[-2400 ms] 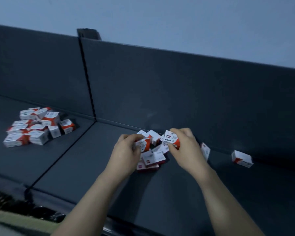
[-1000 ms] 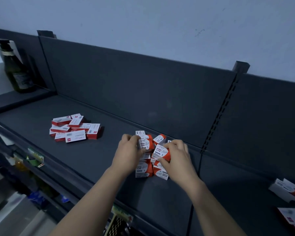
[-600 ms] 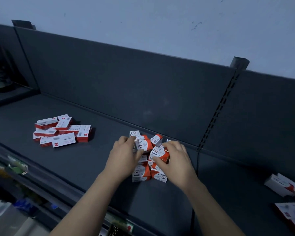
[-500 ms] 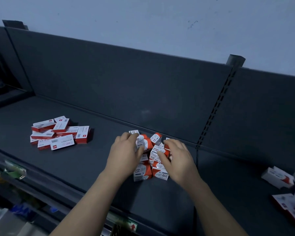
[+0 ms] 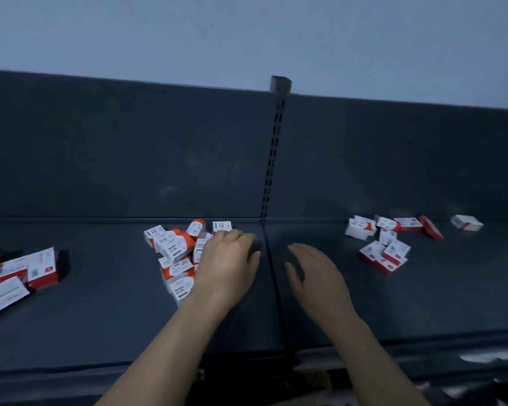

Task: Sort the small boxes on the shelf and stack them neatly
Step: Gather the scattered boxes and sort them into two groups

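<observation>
My right hand (image 5: pixel 314 276) has left the pile (image 5: pixel 175 256) and crossed right of the upright (image 5: pixel 272 159). It is flat, fingers straight, holding nothing. My left hand (image 5: pixel 228 265) sits at the pile's right edge, fingers curled down; I cannot tell if they hold a box. The scatter (image 5: pixel 384 244) lies farther right, beyond my right fingertips, so that hand is nearer. Its long axes point every way. The boxes are small glossy card bricks on a matt dark shelf (image 5: pixel 100 317).

Left hand (image 5: pixel 226 268) palm down, fingers bent — right hand (image 5: pixel 314 273) flat.
</observation>
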